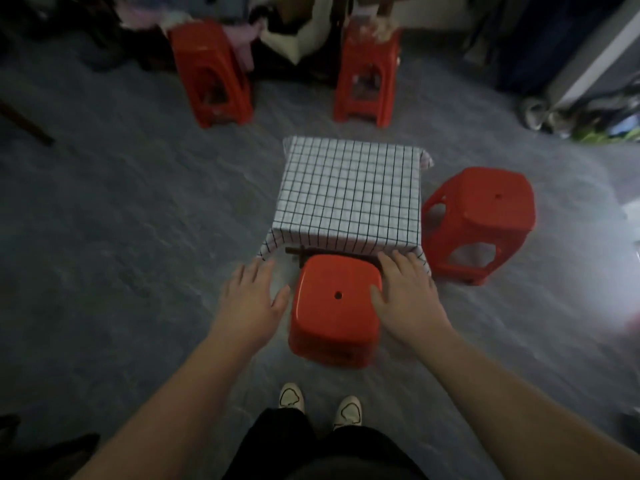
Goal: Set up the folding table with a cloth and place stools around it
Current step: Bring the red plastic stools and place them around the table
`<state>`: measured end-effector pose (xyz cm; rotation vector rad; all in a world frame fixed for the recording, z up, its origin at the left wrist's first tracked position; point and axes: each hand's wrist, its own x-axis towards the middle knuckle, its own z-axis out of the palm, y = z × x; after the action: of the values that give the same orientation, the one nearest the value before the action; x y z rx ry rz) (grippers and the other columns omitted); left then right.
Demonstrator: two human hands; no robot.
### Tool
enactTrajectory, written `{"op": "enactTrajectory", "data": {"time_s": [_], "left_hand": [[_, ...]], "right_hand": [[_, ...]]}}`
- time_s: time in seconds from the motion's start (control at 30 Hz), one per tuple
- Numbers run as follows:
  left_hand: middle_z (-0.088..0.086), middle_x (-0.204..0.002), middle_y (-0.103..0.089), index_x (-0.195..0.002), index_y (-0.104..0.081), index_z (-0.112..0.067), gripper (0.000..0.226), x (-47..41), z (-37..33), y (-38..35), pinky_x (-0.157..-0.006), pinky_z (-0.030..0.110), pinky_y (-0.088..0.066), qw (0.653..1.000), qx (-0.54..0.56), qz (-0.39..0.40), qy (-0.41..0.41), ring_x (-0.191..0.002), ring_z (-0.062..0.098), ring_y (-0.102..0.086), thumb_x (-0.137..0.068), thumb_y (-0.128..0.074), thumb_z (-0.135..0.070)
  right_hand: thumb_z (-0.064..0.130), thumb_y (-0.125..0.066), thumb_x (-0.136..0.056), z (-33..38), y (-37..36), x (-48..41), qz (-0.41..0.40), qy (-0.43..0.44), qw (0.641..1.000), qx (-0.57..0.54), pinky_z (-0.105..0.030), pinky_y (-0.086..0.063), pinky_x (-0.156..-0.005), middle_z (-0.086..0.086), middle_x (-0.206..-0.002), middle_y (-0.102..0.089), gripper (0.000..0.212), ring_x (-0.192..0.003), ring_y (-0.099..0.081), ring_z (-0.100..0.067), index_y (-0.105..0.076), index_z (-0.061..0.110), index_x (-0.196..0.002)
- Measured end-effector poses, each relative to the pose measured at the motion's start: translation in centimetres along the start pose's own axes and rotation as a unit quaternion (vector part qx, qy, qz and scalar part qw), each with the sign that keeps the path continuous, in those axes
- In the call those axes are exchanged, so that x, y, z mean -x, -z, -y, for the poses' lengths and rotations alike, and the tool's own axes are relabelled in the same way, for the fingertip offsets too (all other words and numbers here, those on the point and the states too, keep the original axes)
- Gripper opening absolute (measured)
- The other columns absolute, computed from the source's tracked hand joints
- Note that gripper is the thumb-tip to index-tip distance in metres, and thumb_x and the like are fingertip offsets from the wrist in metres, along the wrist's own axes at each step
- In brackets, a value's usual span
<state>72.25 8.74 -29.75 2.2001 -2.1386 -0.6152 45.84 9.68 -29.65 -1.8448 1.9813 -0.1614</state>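
1. A white checked cloth (349,195) covers the small surface (294,251) on the grey floor (138,220).
2. My left hand (251,299) is spread flat just beside the nearest red stool (334,306), which stands against the surface's near edge.
3. My right hand (403,292) lies flat at that stool's right side, thumb on the seat.
4. A side stool (485,216) stands just right of the surface.
5. A far-left stool (211,74) and a far-right stool (367,74) stand well beyond the surface.

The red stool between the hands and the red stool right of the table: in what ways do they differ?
The stool between the hands stands on the near side of the folding table, its far edge at the hem of the checked cloth. The stool right of the table stands at its right side. The right hand touches the first; no hand touches the second. Both are red, upright, with a hole in the seat.
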Motion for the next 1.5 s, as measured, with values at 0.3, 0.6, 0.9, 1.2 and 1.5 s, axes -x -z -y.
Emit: {"op": "enactTrajectory", "data": {"time_s": [0.3, 0.6, 0.9, 1.2, 1.5], "left_hand": [[0.008, -0.163, -0.023, -0.158, -0.017, -0.024, 0.072, 6.7, 4.1, 7.6, -0.120, 0.049, -0.021, 0.994, -0.009, -0.071, 0.087, -0.150, 0.031, -0.018, -0.097, -0.041, -0.055], [0.005, -0.164, -0.020, -0.158, -0.014, -0.026, 0.072, 10.2, 12.8, 11.8, -0.122, 0.050, -0.017, 0.978, 0.031, -0.117, 0.170, -0.152, 0.030, -0.013, -0.098, -0.035, -0.058], [0.005, -0.164, -0.020, -0.158, -0.013, -0.027, 0.072, 9.2, 27.9, 18.3, -0.121, 0.050, -0.015, 0.968, 0.043, -0.146, 0.197, -0.151, 0.030, -0.013, -0.098, -0.036, -0.059], [0.006, -0.165, -0.019, -0.158, -0.015, -0.027, 0.072, 5.1, 43.6, 26.2, -0.121, 0.051, -0.015, 0.965, 0.043, -0.148, 0.210, -0.152, 0.030, -0.012, -0.097, -0.037, -0.059], [0.005, -0.165, -0.018, -0.157, -0.014, -0.027, 0.072, -5.7, 47.3, 30.8, -0.121, 0.051, -0.018, 0.978, 0.034, -0.119, 0.169, -0.151, 0.029, -0.014, -0.098, -0.037, -0.058]], "right_hand": [[0.048, -0.045, -0.091, 9.0, 4.1, 5.0, -0.017, 0.106, 0.994, -0.014, -0.050, -0.020, -0.122, -0.006, -0.159, -0.030, 0.072, -0.150, -0.019, -0.027, -0.028, 0.020, -0.155], [0.044, -0.049, -0.095, 21.5, 3.5, 3.5, -0.001, 0.230, 0.973, 0.022, -0.047, -0.018, -0.123, -0.005, -0.161, -0.026, 0.068, -0.151, -0.014, -0.025, -0.026, 0.023, -0.155], [0.051, -0.041, -0.089, 38.8, -2.5, 0.3, -0.008, 0.265, 0.964, 0.036, -0.049, -0.024, -0.120, -0.012, -0.159, -0.032, 0.074, -0.148, -0.024, -0.031, -0.032, 0.017, -0.154], [0.044, -0.050, -0.097, 56.2, -6.3, -4.7, -0.002, 0.255, 0.967, 0.014, -0.041, -0.016, -0.123, -0.005, -0.164, -0.021, 0.069, -0.152, -0.013, -0.025, -0.022, 0.023, -0.157], [0.045, -0.051, -0.097, 59.9, -5.5, -13.4, -0.015, 0.209, 0.978, -0.003, -0.039, -0.016, -0.122, -0.005, -0.163, -0.022, 0.068, -0.152, -0.012, -0.024, -0.025, 0.022, -0.156]]}}
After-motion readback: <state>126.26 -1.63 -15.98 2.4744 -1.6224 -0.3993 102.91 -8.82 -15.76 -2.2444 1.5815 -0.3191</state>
